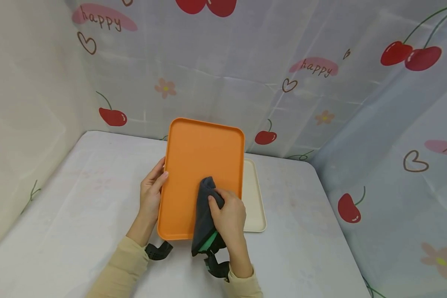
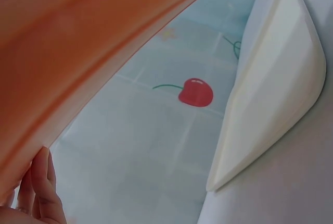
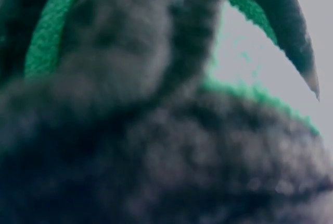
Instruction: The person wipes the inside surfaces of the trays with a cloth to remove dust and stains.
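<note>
An orange tray (image 1: 205, 149) is held up, tilted, over the table by my left hand (image 1: 151, 192), which grips its left edge with the thumb on the front rim. In the left wrist view the fingers (image 2: 44, 182) reach the underside of the tray. My right hand (image 1: 229, 213) pinches a dark grey cloth (image 1: 205, 211) with a green underside against the lower right part of the tray's face. The cloth (image 3: 114, 130) fills most of the right wrist view, its green side showing at the folds and hiding that hand.
Behind the orange tray a cream tray (image 1: 255, 198) lies on the white table (image 1: 298, 231), partly covered from the head view. A curtain (image 1: 223, 54) printed with cherries surrounds the table at the back and sides. Black wrist mounts (image 1: 159, 251) sit at both wrists.
</note>
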{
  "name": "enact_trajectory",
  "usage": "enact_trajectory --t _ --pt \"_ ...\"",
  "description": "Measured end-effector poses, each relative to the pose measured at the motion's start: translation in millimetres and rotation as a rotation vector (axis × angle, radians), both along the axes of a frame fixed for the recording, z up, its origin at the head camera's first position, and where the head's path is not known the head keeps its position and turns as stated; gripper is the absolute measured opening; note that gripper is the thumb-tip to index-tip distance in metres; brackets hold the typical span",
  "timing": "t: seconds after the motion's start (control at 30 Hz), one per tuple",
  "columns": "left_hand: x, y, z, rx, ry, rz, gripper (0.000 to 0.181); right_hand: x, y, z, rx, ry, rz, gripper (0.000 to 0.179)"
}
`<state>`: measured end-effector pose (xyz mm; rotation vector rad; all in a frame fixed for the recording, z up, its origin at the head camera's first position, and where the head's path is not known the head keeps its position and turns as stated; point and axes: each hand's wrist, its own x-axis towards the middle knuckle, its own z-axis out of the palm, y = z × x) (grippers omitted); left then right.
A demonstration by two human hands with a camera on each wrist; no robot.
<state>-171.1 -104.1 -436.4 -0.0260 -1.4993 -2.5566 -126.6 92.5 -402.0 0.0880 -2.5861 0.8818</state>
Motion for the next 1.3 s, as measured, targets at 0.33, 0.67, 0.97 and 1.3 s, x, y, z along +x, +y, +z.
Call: enact_trajectory --t 0.33,0.67,0.97,1.3 --pt "1.9 5.7 -1.8 0.021 -0.006 -0.015 0.050 5.1 -27.9 5.8 0.112 0.047 0.113 0.024" --pt "1.5 12.2 -4.7 0.051 0.026 -0.003 0.049 14.8 -47.2 3.4 0.162 0.068 0.226 0.026" --pt "2.3 11.4 -4.1 0.030 0.008 0.020 0.047 18.1 -51.0 -1.1 0.160 0.073 0.263 0.025" --pt "1.5 8.5 -4.0 0.009 0.004 0.029 0.049 20.5 -48.8 -2.8 0.152 0.046 0.283 0.024"
